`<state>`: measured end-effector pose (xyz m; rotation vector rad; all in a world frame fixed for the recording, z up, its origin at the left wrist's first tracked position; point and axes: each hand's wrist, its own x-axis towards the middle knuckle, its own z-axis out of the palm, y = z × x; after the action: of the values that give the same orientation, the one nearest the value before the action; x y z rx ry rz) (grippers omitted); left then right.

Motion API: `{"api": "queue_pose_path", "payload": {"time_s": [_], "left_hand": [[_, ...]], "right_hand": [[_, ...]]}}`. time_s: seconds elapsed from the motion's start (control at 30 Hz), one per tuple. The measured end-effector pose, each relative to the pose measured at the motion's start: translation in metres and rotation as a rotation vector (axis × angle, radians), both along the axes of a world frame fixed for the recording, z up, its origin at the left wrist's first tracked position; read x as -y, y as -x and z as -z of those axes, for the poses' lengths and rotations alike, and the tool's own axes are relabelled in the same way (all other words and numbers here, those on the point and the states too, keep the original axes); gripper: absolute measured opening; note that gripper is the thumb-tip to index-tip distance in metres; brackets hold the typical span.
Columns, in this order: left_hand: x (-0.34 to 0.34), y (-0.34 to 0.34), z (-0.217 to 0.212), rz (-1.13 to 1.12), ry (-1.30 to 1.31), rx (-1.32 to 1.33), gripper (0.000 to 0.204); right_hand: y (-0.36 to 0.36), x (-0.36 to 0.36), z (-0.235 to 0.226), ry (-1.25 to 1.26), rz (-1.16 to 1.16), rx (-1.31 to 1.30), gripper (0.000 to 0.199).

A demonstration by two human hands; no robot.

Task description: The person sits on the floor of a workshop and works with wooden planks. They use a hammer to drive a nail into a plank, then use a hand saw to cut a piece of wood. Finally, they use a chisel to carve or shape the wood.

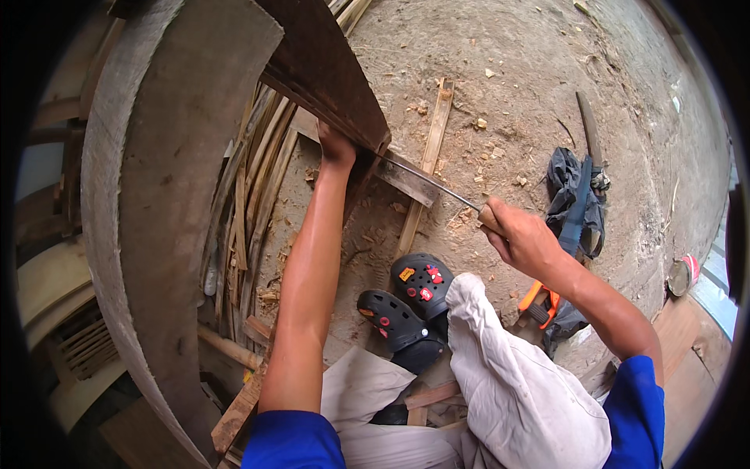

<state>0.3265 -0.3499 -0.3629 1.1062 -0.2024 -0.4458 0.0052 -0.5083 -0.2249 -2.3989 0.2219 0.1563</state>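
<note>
While the left hand (337,147) is clamped on the lower end of a dark plank (324,70) leaning over the dirt ground (508,55), the right hand (522,238) is closed round the handle of a long thin blade (430,184), tip at the plank's bottom edge by the left hand. 2 black clogs (410,301) w/ coloured charms sit below, between the arms. Bamboo strips (258,180) lie left of the plank; 1 split bamboo piece (428,160) under the blade. Dark cloth (574,207) & a machete (590,129) near the ground's right edge.

Board (328,70) lies under the left fingers (336,144); blade (430,184) runs left from the right fingers (508,234); bamboo strips (250,195) left; clogs (406,301) below.
</note>
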Motion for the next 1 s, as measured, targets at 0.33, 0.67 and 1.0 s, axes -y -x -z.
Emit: {"api": "queue_pose_path", "payload": {"time_s": [0.33, 0.67, 1.0], "left_hand": [[-0.005, -0.003, 0.006, 0.038, -0.066, 0.064, 0.048], [0.001, -0.001, 0.007, 0.004, 0.046, -0.05, 0.049], [-0.023, 0.01, -0.012, 0.013, -0.411, 0.18, 0.057]], "right_hand": [[0.01, 0.017, -0.074, 0.031, 0.02, -0.329, 0.023], [0.116, 0.023, 0.011, 0.286, 0.4, -0.274, 0.054], [-0.191, -0.033, 0.004, -0.27, 0.135, 0.661, 0.09]]}}
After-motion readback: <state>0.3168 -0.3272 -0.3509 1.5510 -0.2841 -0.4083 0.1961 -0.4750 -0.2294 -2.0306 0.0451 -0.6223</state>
